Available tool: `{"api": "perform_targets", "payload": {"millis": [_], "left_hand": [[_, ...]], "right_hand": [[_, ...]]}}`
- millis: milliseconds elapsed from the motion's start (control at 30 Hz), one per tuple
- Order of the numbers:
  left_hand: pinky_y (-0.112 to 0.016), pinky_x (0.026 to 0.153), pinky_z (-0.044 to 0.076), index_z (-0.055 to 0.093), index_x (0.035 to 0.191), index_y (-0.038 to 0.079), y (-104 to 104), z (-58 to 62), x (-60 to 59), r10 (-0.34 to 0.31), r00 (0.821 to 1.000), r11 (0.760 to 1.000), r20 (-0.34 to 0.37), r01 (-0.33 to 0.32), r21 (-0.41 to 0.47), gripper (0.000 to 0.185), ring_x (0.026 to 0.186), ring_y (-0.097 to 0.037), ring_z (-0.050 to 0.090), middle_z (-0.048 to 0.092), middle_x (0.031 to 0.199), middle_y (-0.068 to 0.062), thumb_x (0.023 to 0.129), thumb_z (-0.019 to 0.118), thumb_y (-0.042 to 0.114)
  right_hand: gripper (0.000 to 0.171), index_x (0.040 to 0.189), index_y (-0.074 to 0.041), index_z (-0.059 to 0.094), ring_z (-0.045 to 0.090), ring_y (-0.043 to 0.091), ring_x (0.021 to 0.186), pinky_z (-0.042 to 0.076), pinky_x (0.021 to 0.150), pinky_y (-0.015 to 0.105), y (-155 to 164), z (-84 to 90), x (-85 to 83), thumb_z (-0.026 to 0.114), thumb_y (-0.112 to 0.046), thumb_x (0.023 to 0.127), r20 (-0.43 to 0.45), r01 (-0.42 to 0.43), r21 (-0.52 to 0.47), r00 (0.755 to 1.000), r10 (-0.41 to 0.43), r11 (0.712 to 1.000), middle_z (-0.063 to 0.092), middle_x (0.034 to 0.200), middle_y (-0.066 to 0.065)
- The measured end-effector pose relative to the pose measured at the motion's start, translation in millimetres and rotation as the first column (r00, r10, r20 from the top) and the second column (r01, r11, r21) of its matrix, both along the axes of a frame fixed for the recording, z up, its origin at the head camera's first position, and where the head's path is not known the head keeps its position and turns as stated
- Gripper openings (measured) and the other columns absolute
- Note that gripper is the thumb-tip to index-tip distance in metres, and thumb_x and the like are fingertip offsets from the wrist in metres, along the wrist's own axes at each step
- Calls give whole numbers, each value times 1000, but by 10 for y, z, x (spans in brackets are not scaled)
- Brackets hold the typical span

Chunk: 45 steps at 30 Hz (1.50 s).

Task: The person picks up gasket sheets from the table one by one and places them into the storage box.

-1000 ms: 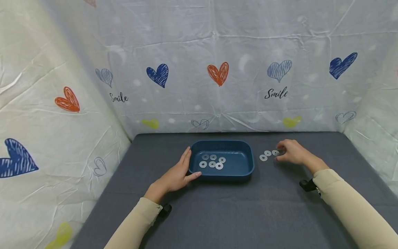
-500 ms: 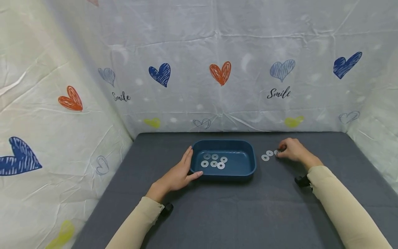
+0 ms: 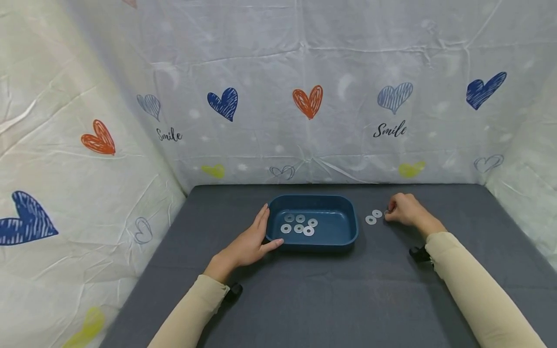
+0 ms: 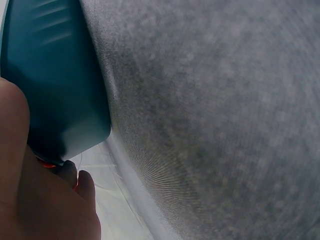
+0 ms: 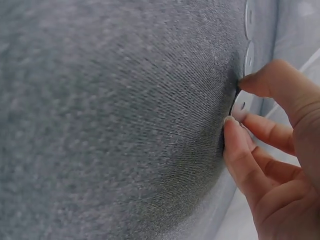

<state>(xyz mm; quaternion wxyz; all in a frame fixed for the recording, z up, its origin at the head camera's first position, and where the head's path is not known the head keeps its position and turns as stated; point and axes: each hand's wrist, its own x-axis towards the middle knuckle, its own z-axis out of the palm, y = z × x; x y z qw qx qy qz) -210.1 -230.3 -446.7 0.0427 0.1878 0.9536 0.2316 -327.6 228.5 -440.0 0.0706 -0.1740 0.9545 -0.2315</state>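
Left hand, lower centre, rests flat-fingered against the near-left end of the blue tray on the bench. Right of centre, the right hand has drawn its grip narrow and now pinches one washer. Two loose washers remain beside it; six washers in the tray.

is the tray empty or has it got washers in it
Not empty. The tray holds six washers lying flat on its floor, clustered in its left half. The left hand rests against its left end.
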Motion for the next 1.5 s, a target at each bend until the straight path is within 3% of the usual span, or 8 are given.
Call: {"api": "perform_targets", "payload": {"millis": [433,767,1500], "left_hand": [[-53,120,28,-6,164,6,-25,-1,-7,-1,1000,1000,6,1,3,107,155,-34,17,-10,172,-11,98,51,68],[-52,120,28,-7,164,7,-29,-3,-25,0,1000,1000,17,0,-1,107,156,-32,15,-13,172,-9,98,49,69],[-52,119,29,-6,164,5,-16,-1,-12,-12,1000,1000,16,12,12,107,155,-34,18,-10,172,-12,98,52,68]], "right_hand": [[15,93,1,73,66,27,80,55,72,46,18,-39,92,77,-12,86,-96,7,-44,995,-11,999,72,89,11],[13,93,2,74,66,19,73,56,68,41,57,116,222,77,-8,86,-180,-57,-99,983,38,993,72,83,7],[20,104,6,74,71,20,79,57,65,31,-199,190,471,79,-3,87,-185,-155,-231,976,113,961,74,95,14]]}}
